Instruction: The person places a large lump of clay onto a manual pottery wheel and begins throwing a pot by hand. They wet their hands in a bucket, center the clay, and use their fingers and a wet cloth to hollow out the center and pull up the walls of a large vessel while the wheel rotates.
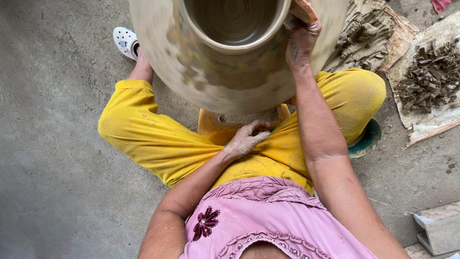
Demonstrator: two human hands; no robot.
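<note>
A large clay pot (pixel 225 81) spins at the top of the view, its wall blurred by motion and its wide mouth open towards me. My right hand (pixel 301 36) presses on the pot's rim and shoulder at the right, holding a small orange-pink tool or cloth against the clay. My left hand (pixel 247 139), coated in clay, rests loosely curled on my yellow trousers just below the pot, holding nothing.
I sit on a concrete floor (pixel 57 168) with legs spread around the pot, a white shoe (pixel 125 42) at the upper left. Piles of clay scraps (pixel 429 79) lie on sheets at the upper right. A grey block (pixel 438 228) sits lower right.
</note>
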